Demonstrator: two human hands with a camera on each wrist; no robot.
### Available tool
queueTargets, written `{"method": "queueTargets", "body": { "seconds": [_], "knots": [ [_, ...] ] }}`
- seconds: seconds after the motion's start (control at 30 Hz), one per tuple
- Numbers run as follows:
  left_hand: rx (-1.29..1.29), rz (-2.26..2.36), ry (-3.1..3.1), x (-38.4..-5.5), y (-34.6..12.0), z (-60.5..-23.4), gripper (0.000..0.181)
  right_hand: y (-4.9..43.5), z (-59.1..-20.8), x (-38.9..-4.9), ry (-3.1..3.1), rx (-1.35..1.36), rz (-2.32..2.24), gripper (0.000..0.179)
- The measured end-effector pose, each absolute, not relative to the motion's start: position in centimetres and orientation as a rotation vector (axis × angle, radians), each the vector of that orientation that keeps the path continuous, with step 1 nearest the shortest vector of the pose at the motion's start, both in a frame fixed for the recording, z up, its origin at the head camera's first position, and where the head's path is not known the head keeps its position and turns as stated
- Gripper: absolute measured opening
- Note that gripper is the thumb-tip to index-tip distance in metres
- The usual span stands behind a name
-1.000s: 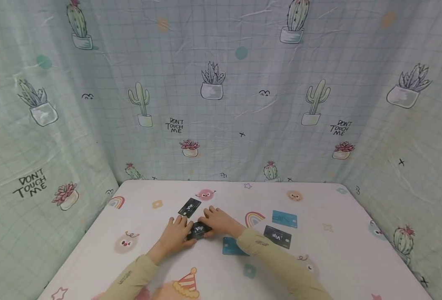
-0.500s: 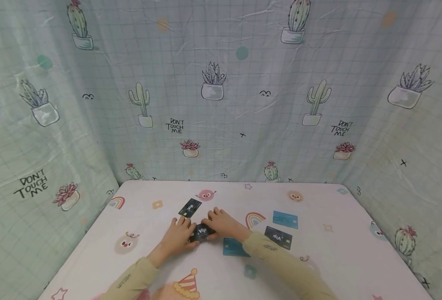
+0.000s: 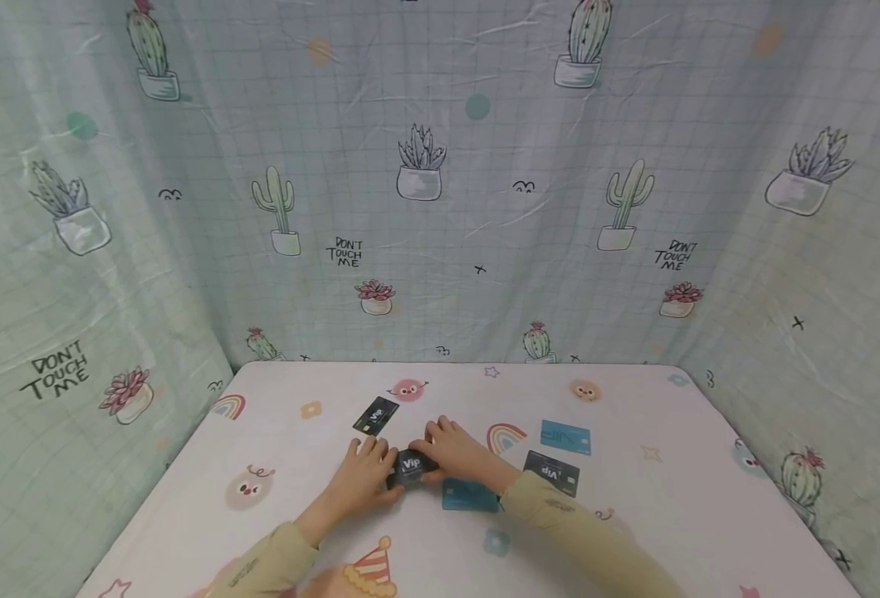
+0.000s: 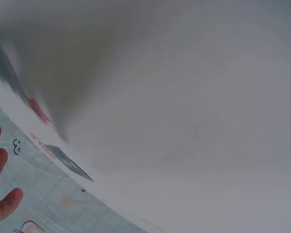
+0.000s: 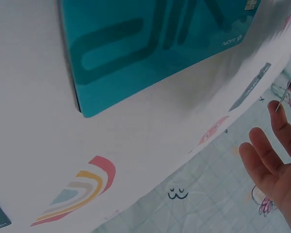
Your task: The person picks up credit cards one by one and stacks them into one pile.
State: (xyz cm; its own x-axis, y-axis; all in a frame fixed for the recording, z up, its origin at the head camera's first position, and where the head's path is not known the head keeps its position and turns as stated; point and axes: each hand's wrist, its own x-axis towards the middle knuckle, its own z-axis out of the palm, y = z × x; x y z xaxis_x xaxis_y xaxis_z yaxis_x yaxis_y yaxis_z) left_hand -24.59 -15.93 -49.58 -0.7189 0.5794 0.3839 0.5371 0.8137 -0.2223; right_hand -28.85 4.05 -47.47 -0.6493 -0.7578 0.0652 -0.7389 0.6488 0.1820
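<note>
The white table [image 3: 694, 498] is printed with pastel rainbows [image 3: 506, 428]; behind the table, a pale curtain [image 3: 440, 241] is patterned with cacti [image 3: 279, 199]; on it, black cards [image 3: 410, 466] are lettered white, blue cards [image 3: 565, 437] darker blue.

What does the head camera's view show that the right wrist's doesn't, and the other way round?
Only the head view shows the "Vip" face of the held black card, the party-hat print and the "DON'T TOUCH ME" lettering.

Only the right wrist view shows small pale print on the nearer blue card.

Both show that blue card, the right hand, the rainbow print and the black card, edge-on from the wrist.
</note>
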Motion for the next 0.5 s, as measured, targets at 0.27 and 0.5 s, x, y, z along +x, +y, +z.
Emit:
{"method": "queueTargets", "body": {
  "seconds": [0.27, 0.5],
  "knots": [
    [-0.851, 0.128, -2.565, -23.8, -15.5, -49.4, 0.053, 5.1, -47.1, -27.9, -2.761, 1.24, -0.169, 0.055],
    [-0.871, 0.119, -2.585, -23.3, -15.1, -49.1, 0.057, 5.7, -47.2, -27.1, -2.746, 1.221, -0.13, 0.056]
  ]
}}
